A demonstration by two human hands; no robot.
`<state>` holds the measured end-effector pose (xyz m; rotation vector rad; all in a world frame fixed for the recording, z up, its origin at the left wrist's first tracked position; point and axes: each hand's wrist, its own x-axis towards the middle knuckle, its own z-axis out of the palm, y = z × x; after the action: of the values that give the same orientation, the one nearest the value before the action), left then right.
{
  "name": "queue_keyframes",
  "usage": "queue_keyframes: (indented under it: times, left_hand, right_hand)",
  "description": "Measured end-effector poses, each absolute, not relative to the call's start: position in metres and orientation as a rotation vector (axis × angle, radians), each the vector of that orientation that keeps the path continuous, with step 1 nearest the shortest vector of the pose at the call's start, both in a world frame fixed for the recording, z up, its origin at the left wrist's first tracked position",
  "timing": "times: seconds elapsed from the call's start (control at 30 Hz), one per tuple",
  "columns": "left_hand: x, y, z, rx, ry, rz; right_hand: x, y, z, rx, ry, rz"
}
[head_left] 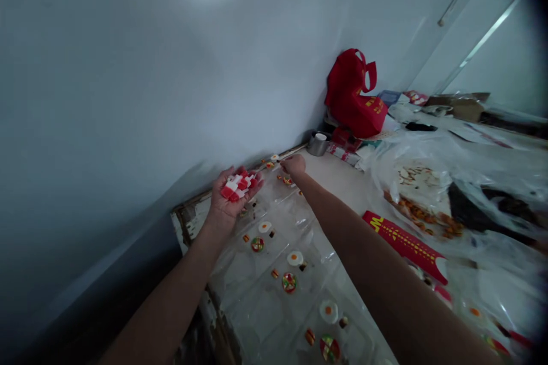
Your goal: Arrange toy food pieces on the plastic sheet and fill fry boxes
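Cupping red/white pcs [238, 185], left hand [229, 197] is held palm-up as supply; right hand [293, 165], grip pinched shut, contents unclear, is reached to far tray [274, 296] pocket on counter [338, 174].

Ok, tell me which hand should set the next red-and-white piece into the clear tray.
Probably the right hand: it is free and already reaching over the far end of the clear tray. The left hand lies palm up, cupping the red-and-white pieces.

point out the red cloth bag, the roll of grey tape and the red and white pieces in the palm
red cloth bag [353, 97], head view, middle of its body
roll of grey tape [318, 145], head view, its side
red and white pieces [240, 185], head view, middle of the pile
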<state>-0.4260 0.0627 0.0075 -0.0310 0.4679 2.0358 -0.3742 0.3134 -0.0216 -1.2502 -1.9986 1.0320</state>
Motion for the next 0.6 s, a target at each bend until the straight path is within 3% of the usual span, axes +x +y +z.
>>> queue_keyframes:
  times: [0.17, 0.43, 0.5, 0.6]
  left_hand:
    - [-0.425, 0.059, 0.000, -0.066, 0.401, 2.034]
    - [-0.421, 0.046, -0.003, 0.061, 0.378, 2.037]
    - [-0.419, 0.043, -0.002, 0.056, 0.386, 2.009]
    - [-0.411, 0.041, 0.001, -0.031, 0.467, 1.975]
  right_hand:
    - [-0.373, 0.311, -0.028, -1.347, -2.195, 0.670]
    - [-0.362, 0.288, -0.006, -1.226, -2.391, 0.501]
    - [-0.358, 0.260, 0.013, -0.973, -2.454, 0.599]
    - [-0.346, 0.206, 0.044, -0.242, -2.660, 0.784]
